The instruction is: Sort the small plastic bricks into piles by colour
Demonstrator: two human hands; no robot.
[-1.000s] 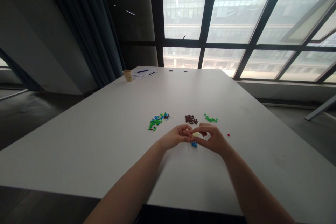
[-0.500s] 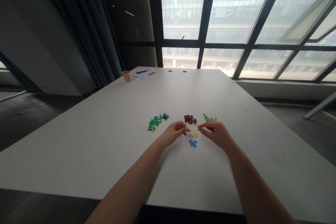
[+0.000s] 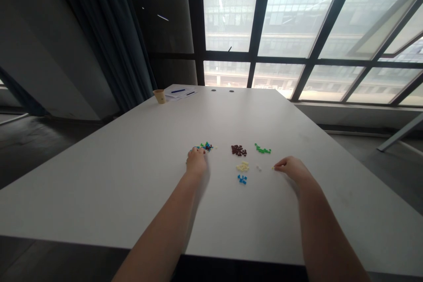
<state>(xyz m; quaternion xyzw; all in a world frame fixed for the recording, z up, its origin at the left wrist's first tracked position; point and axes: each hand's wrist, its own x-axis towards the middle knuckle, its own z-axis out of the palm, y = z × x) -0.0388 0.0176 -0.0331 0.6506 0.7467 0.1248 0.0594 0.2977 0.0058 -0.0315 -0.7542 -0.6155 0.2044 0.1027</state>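
Small plastic bricks lie sorted in little heaps on a white table. My left hand rests fingers-down on the mixed green, blue and dark heap, covering most of it. My right hand lies on the table to the right, fingers curled, its fingertips pinched at a tiny pale piece. Between my hands sit a cream heap, a blue heap, a dark brown heap and a green heap. A single white piece lies by the cream heap.
A paper cup and papers with a blue pen stand at the table's far left corner. Large windows rise behind the table, and a dark curtain hangs at the left. The near table edge runs below my forearms.
My hands have parted from the cream heap. The left hand went left onto the mixed heap. The right hand went right and lower to a small pale piece.
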